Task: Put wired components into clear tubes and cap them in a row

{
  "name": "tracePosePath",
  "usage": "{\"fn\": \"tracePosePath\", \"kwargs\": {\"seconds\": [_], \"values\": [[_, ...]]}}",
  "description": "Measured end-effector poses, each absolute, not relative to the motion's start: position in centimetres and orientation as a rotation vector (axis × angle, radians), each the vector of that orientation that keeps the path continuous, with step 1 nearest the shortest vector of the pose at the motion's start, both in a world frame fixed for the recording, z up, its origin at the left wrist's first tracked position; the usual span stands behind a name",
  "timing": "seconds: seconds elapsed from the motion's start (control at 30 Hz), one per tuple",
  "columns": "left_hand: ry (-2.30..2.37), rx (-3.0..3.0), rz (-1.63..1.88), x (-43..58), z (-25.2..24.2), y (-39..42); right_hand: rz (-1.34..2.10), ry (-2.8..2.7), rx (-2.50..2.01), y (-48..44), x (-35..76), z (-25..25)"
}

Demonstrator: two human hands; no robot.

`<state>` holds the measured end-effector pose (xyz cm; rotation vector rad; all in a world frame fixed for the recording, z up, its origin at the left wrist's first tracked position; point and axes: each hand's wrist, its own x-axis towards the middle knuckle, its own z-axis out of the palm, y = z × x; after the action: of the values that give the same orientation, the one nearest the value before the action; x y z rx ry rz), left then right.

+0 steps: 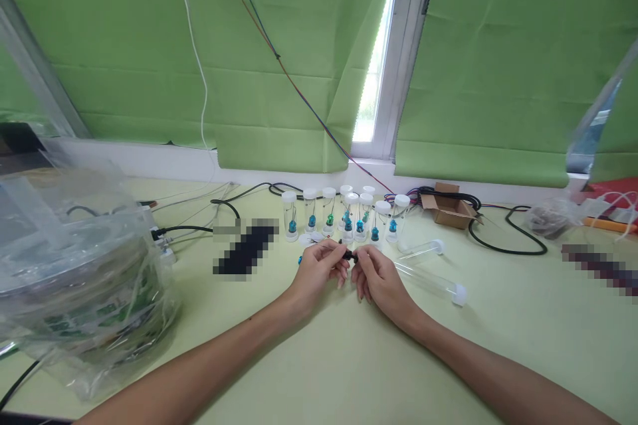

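Note:
Both hands meet at the middle of the pale green table. My left hand (319, 269) is closed, its thumb and fingers pinching a small black part (350, 255). From the right, my right hand (377, 273) pinches the other end of the same part. A bit of blue shows just left of my left hand. Behind the hands stand several clear tubes (329, 207) with white caps, holding small blue or green pieces with thin dark wires. Two clear tubes lie on their sides right of my right hand, the nearer one (431, 282) with its white cap pointing right.
A large plastic-wrapped reel (84, 285) fills the left side. Black cables run along the back of the table (309, 372). An open cardboard box (448, 209) sits at the back right, with a plastic bag (548, 217) farther right. Green blinds (284, 113) hang behind.

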<state>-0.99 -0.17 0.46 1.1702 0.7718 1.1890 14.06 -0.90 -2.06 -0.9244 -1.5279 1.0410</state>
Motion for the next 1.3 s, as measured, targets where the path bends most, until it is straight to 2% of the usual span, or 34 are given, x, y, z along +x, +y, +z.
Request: {"fn": "tracePosePath", "kwargs": {"seconds": [1.3], "values": [[0.816,1.179,1.203,-1.08,0.59,-0.14,0.970,-1.569,-0.915,-1.24,13.97,-1.79]]}}
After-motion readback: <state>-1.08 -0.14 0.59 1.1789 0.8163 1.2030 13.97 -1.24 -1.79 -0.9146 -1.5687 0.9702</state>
